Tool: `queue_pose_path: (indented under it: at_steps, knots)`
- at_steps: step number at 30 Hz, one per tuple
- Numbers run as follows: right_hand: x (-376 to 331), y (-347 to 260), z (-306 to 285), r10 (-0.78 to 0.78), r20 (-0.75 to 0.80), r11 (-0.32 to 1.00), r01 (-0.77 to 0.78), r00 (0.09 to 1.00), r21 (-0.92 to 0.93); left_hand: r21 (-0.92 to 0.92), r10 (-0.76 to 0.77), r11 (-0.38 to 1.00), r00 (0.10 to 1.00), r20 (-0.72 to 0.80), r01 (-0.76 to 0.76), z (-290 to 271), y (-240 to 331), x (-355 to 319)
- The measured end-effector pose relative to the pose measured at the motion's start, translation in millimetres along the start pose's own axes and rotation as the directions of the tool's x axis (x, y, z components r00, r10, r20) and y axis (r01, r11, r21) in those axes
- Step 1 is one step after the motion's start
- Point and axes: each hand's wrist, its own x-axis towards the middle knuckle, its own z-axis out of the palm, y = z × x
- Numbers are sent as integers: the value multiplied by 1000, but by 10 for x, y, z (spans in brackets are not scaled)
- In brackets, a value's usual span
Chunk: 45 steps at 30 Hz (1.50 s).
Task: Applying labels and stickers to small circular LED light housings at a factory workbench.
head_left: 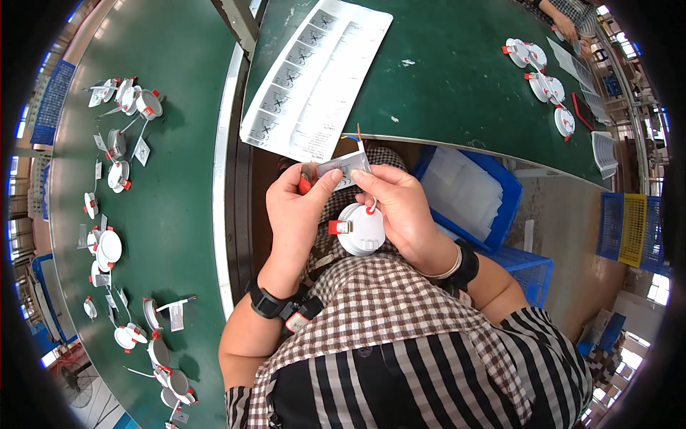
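In front of my chest, both hands pinch a silvery printed label around a light's cable, whose bare wire ends stick up past it. My left hand presses the label's left side between thumb and fingers. Something red and dark shows among its fingers, too little to name. The label's right edge is between the thumb and fingers of my right hand. Below them hangs a round white downlight with red-tipped spring clips, joined to the cable at its rim.
A sheet of labels lies on the green table ahead. Several downlights ride on the green belt at left; more lights lie at far right, near another person's hand. A blue bin with white sheets stands right of my lap.
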Motion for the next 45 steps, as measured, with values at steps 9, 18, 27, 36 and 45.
queue_pose_path:
  at_steps: [9, 18, 27, 36, 45]
  knots:
    - [27, -63, -47, 16, -41, 999, -14, 999, 47, -148, -28, 989, 993, -115, 11, -147, -40, 27]
    - [-1, -57, -32, 70, -45, 995, -66, 997, 77, -270, -87, 958, 994, 61, 100, -30, 58, 47]
    - [17, -57, -116, 118, -46, 987, -112, 992, 114, -284, -86, 955, 996, 0, 83, -116, -27, 109]
    - [-9, -86, -98, 20, -15, 999, -19, 1000, 28, 77, -115, 993, 885, 452, 89, -67, -201, -247]
    - [80, -414, -37, -199, 80, 972, 207, 977, -108, 170, -212, 974, 877, 431, 152, -109, -18, -303]
